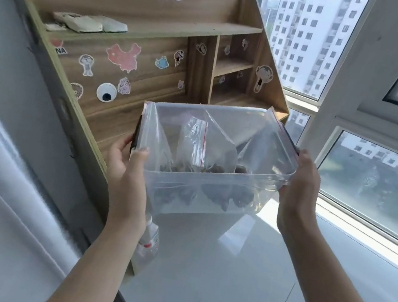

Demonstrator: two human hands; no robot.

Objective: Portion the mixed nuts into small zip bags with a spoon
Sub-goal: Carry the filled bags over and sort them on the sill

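Observation:
A clear plastic container (214, 180) is held up in the air above the white table. My left hand (127, 165) grips its left rim, thumb over the edge. My right hand (299, 187) grips its right rim. Inside stand several clear zip bags (194, 139) with red seal strips, and dark mixed nuts (214, 193) lie at the bottom. No spoon is in sight.
A wooden desk shelf (155, 63) covered in stickers stands behind the container, with books on its upper board. A small bottle (148, 243) lies on the white table (221, 288) under my left wrist. Windows (373, 181) run along the right.

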